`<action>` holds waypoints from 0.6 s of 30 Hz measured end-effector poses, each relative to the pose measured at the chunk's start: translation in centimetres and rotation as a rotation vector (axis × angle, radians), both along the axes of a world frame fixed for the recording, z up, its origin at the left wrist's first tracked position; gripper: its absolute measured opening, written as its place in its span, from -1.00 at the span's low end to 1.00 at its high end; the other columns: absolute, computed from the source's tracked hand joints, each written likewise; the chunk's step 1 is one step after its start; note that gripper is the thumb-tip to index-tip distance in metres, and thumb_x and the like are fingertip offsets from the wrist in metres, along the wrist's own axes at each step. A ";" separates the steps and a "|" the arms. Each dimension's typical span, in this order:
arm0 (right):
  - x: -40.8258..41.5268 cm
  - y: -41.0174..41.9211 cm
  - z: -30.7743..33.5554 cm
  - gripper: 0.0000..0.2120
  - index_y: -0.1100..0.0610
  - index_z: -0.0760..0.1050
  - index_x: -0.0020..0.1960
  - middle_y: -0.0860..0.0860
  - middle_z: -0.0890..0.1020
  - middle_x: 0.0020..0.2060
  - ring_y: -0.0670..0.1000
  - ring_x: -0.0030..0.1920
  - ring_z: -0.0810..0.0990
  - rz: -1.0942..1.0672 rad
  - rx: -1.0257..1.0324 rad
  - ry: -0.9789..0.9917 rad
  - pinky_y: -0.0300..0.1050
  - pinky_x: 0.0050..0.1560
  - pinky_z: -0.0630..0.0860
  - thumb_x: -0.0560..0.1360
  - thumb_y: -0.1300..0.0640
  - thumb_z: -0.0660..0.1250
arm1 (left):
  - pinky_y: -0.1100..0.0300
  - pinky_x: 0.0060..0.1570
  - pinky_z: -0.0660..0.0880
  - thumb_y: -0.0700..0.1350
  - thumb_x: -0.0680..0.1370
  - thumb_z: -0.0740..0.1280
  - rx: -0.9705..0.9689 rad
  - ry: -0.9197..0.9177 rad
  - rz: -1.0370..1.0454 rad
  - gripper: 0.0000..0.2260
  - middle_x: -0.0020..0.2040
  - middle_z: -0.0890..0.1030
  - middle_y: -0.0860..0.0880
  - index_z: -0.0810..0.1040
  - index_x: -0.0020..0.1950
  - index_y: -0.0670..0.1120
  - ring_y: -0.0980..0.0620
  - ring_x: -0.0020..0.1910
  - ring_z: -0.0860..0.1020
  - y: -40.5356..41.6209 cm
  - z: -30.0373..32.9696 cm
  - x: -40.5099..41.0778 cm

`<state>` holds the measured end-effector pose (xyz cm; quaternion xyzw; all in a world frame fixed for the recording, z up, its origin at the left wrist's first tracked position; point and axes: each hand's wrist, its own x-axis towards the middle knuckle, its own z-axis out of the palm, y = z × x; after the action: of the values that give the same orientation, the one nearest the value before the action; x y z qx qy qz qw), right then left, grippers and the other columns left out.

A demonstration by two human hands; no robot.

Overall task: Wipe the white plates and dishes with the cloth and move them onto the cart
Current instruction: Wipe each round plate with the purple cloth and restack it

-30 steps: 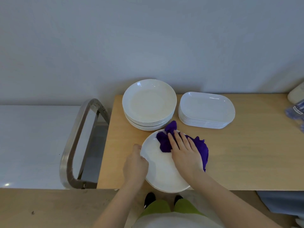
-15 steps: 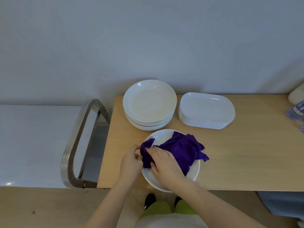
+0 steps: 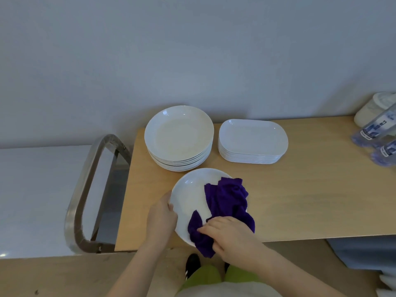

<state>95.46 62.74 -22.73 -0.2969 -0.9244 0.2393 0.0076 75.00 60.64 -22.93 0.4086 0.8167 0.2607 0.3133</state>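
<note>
A round white plate (image 3: 190, 196) lies at the front edge of the wooden table (image 3: 310, 200), partly over the edge. My left hand (image 3: 161, 219) grips its left rim. A purple cloth (image 3: 227, 202) is spread over the plate's right half. My right hand (image 3: 231, 236) presses on the cloth's near end at the plate's front rim, fingers bent over the fabric. Behind the plate stands a stack of round white plates (image 3: 179, 136). To its right is a stack of oblong white dishes (image 3: 252, 139).
The cart (image 3: 25, 189) with a white top and a steel handle (image 3: 85, 185) stands left of the table. Plastic water bottles (image 3: 379, 133) and a white container (image 3: 372, 110) sit at the table's far right. A grey wall is close behind.
My right hand has dragged the cloth from the plate's far side across the left part to the near rim. My left hand has kept hold of the left rim.
</note>
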 end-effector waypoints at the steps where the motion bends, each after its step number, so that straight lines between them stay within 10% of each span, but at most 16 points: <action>1: 0.8 0.3 0.3 -0.55 -0.06 0.42 0.32 -0.16 0.54 0.18 -0.12 0.25 0.43 -0.017 0.030 -0.012 -0.19 0.32 0.29 0.46 0.16 0.16 | 0.26 -0.35 0.47 -0.31 0.56 0.17 -0.004 0.004 0.004 -0.63 -0.18 0.56 0.10 0.50 0.28 0.01 0.13 -0.22 0.53 0.0 0.0 0.1; 8: 1.7 2.6 -0.7 -0.40 0.08 0.63 0.14 0.02 0.66 0.10 -0.03 0.07 0.65 -0.203 0.301 -0.137 -0.08 0.16 0.52 0.09 0.13 0.59 | 0.22 -0.32 0.47 -0.33 0.56 0.14 -0.009 0.005 0.040 -0.61 -0.15 0.56 0.08 0.51 0.29 -0.01 0.14 -0.19 0.49 0.1 0.0 0.4; 15: -2.6 5.5 -2.0 -0.44 0.10 0.00 0.55 0.03 0.07 0.54 -0.01 0.54 -0.07 -0.215 0.243 -0.187 -0.10 0.40 -0.39 0.59 0.17 0.08 | 0.22 -0.33 0.45 -0.31 0.58 0.12 -0.035 0.057 0.018 -0.63 -0.14 0.57 0.04 0.49 0.29 0.00 0.13 -0.21 0.50 0.2 0.5 0.6; 18: -4.2 5.1 -2.8 -0.44 0.05 -0.01 0.55 -0.01 0.05 0.54 -0.02 0.53 -0.08 -0.098 0.235 -0.141 -0.07 0.37 -0.44 0.58 0.17 0.05 | 0.23 -0.34 0.46 -0.28 0.58 0.15 -0.023 0.082 0.006 -0.65 -0.21 0.52 0.10 0.48 0.29 -0.01 0.15 -0.26 0.49 0.2 0.6 0.7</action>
<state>91.29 67.81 -25.51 -0.3546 -0.9288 0.1074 -0.0109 75.72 60.81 -22.35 0.4129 0.8329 0.2352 0.2836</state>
